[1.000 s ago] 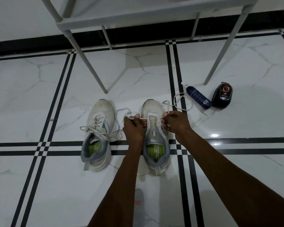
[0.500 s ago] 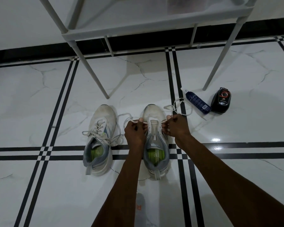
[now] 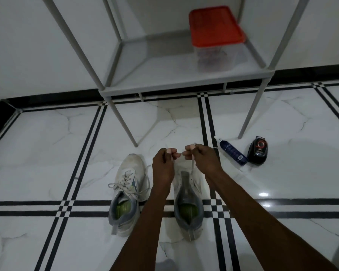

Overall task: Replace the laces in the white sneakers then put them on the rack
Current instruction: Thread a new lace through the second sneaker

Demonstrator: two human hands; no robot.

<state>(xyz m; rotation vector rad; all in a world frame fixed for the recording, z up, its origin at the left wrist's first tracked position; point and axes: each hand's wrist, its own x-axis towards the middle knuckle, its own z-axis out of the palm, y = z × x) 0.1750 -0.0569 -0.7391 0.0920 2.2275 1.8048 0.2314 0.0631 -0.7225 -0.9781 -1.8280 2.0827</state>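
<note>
Two white sneakers with green insoles stand side by side on the tiled floor. The left sneaker (image 3: 126, 194) is laced, with loose lace ends. Above the toe of the right sneaker (image 3: 188, 202), my left hand (image 3: 163, 165) and my right hand (image 3: 202, 158) are raised, each pinching one end of a white lace (image 3: 192, 165) that runs down to the shoe's lowest eyelets. Its tongue lies bare. The grey rack (image 3: 184, 83) stands just beyond the shoes.
A clear box with a red lid (image 3: 215, 28) sits on the rack's shelf. A dark blue bottle (image 3: 232, 152) and a black shoe-polish container (image 3: 258, 150) lie on the floor right of my hands. The rack's legs (image 3: 123, 124) stand close behind the sneakers.
Both hands have lifted from the shoe's sides and pulled the lace ends up together above the toe. The camera has tilted up, so the rack shelf and red-lidded box now show.
</note>
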